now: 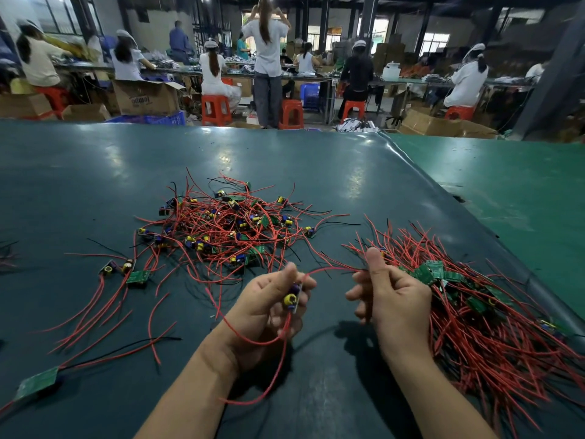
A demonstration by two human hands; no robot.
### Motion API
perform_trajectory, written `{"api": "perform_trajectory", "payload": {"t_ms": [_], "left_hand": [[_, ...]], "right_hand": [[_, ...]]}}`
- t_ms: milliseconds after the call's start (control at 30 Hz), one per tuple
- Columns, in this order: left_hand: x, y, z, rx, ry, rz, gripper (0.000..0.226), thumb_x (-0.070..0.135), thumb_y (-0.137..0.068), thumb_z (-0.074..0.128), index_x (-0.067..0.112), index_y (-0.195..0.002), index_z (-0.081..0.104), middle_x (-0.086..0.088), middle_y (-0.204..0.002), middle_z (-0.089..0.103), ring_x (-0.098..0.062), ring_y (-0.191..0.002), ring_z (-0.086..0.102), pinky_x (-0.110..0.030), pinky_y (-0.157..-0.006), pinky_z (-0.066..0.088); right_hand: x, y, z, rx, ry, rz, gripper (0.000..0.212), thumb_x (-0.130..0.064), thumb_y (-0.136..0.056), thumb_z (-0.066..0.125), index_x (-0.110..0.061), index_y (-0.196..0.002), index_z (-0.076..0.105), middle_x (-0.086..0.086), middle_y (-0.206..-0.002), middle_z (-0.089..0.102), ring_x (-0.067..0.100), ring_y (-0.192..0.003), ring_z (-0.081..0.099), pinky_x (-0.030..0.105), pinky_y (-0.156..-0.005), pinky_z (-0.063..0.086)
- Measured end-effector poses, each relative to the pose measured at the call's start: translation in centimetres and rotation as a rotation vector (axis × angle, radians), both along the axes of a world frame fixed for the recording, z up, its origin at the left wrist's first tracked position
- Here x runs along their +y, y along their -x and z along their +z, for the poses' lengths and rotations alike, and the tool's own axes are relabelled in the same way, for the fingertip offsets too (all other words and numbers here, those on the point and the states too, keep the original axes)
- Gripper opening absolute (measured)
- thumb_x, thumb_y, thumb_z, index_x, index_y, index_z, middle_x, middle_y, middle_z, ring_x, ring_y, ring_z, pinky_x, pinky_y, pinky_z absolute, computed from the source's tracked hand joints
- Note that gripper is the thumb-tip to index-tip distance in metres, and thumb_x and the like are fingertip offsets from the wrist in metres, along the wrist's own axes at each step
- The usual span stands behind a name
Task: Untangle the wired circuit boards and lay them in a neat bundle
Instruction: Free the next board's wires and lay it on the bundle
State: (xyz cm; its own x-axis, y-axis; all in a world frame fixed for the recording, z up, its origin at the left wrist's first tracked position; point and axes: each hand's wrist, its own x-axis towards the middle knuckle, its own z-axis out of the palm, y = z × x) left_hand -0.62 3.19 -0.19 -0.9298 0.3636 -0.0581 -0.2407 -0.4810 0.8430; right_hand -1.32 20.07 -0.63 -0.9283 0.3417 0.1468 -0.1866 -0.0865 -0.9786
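A tangled heap of small circuit boards with red and black wires (228, 226) lies on the dark green table (95, 185) ahead of me. My left hand (269, 305) grips one small circuit board (292, 297) with a yellow part; its red wires hang down and loop below my wrist. One red wire (329, 269) runs from that board across to my right hand (392, 299), which pinches it with thumb raised. Beside and beneath my right hand lies a sorted bundle of boards (468, 312), wires all running the same way.
A few loose wired boards (126, 270) lie at the left, and one green board (38, 381) sits near the front left edge. A lighter green mat (506, 191) covers the table's right side. Beyond the table, people sit on red stools at workbenches.
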Motion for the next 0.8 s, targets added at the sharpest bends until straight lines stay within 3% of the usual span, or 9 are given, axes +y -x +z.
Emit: {"api": "perform_trajectory", "payload": {"t_ms": [100,167,267,333,400,467,633,800], "left_hand": [[0.0,0.1,0.0,-0.027,-0.162,0.100,0.059,0.053,-0.027,0.096,0.016,-0.069,0.077,0.000,-0.063,0.063,-0.002,-0.039,0.049,-0.015,-0.034,0.041],[0.0,0.1,0.0,-0.052,-0.271,0.170,0.054,0.041,-0.026,0.100,0.018,-0.068,0.076,-0.002,-0.071,0.069,-0.004,-0.044,0.056,-0.019,-0.044,0.051],[-0.1,0.2,-0.1,-0.111,-0.435,0.225,0.056,0.020,-0.025,0.101,0.011,-0.072,0.072,-0.010,-0.074,0.072,-0.012,-0.051,0.066,-0.026,-0.053,0.058],[-0.1,0.3,-0.1,-0.103,-0.448,0.229,0.055,0.012,-0.032,0.100,0.008,-0.077,0.068,-0.015,-0.084,0.073,-0.015,-0.057,0.068,-0.028,-0.058,0.060],[0.0,0.3,-0.3,-0.048,-0.388,0.219,0.033,0.007,-0.053,0.090,0.009,-0.076,0.066,-0.017,-0.094,0.072,-0.017,-0.064,0.069,-0.029,-0.065,0.060],[0.4,0.2,-0.3,0.014,-0.268,0.232,0.013,0.002,-0.067,0.072,0.011,-0.074,0.065,-0.019,-0.106,0.071,-0.020,-0.069,0.069,-0.029,-0.072,0.060],[1.4,0.1,-1.0,0.111,-0.044,0.240,0.022,0.002,-0.069,0.070,0.008,-0.089,0.071,-0.016,-0.104,0.072,-0.024,-0.083,0.071,-0.029,-0.074,0.058],[1.5,0.2,-1.5,0.175,0.131,0.280,0.018,-0.001,-0.065,0.081,0.012,-0.075,0.076,-0.015,-0.104,0.073,-0.024,-0.094,0.067,-0.031,-0.085,0.054]], "right_hand": [[-0.2,0.1,0.1,-0.057,0.167,0.166,0.038,-0.046,-0.090,0.056,-0.008,-0.092,0.061,0.018,-0.061,0.067,0.016,-0.033,0.047,0.022,-0.031,0.037],[-0.6,-0.1,-0.2,-0.112,0.072,0.289,0.020,-0.032,-0.095,0.058,-0.012,-0.095,0.062,0.017,-0.065,0.067,0.014,-0.036,0.049,0.021,-0.032,0.037],[-1.7,-1.0,-0.8,-0.127,-0.093,0.537,0.005,-0.018,-0.086,0.071,-0.017,-0.086,0.075,0.008,-0.065,0.068,0.009,-0.041,0.053,0.017,-0.036,0.039],[-2.2,-1.3,-0.7,-0.127,0.001,0.623,0.020,-0.025,-0.075,0.074,-0.025,-0.095,0.077,0.007,-0.069,0.069,0.012,-0.041,0.053,0.018,-0.035,0.040],[-2.1,-0.9,-0.5,-0.116,0.129,0.587,0.033,-0.030,-0.068,0.076,-0.023,-0.101,0.076,0.008,-0.070,0.067,0.013,-0.040,0.051,0.019,-0.034,0.039],[-1.6,-0.6,-0.4,-0.102,0.203,0.538,0.029,-0.030,-0.066,0.077,-0.018,-0.092,0.078,0.008,-0.069,0.066,0.012,-0.040,0.050,0.018,-0.034,0.037],[-1.7,-0.3,-0.6,-0.149,0.270,0.365,0.009,-0.025,-0.069,0.076,-0.018,-0.074,0.076,0.005,-0.065,0.066,0.008,-0.039,0.048,0.016,-0.034,0.034],[-1.9,-0.2,-0.5,-0.160,0.288,0.287,0.012,-0.026,-0.074,0.075,-0.015,-0.076,0.072,0.002,-0.064,0.062,0.008,-0.038,0.046,0.017,-0.032,0.033]]}}
